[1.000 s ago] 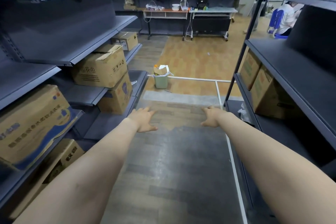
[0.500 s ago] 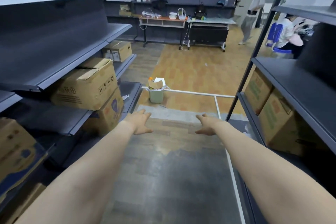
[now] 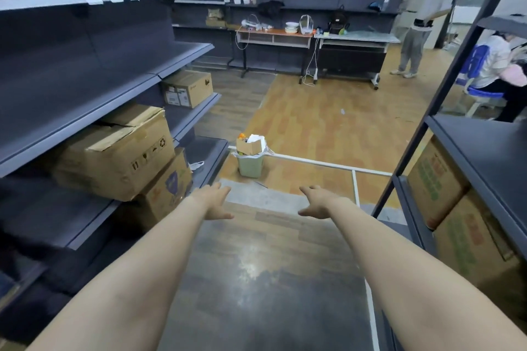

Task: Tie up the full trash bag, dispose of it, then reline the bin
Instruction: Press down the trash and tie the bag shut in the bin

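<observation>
A small pale green bin (image 3: 250, 166) stands on the floor at the end of the aisle, beside the left shelving. Its white bag (image 3: 265, 150) folds over the rim and is heaped with a cardboard box, paper and something orange. My left hand (image 3: 213, 202) and my right hand (image 3: 317, 202) are stretched out in front of me, fingers apart and empty. Both hover above the floor, well short of the bin.
Dark shelves with cardboard boxes (image 3: 119, 151) line the aisle on the left and right (image 3: 445, 196). White tape (image 3: 328, 164) marks the floor past the bin. Two desks (image 3: 313, 37) stand at the back; one person stands (image 3: 419, 17) and another sits (image 3: 502, 71) at the far right.
I have walked forward along the aisle, so the bin looks larger and closer. The boxes on the left have slid past. Both hands stay out in front, empty.
</observation>
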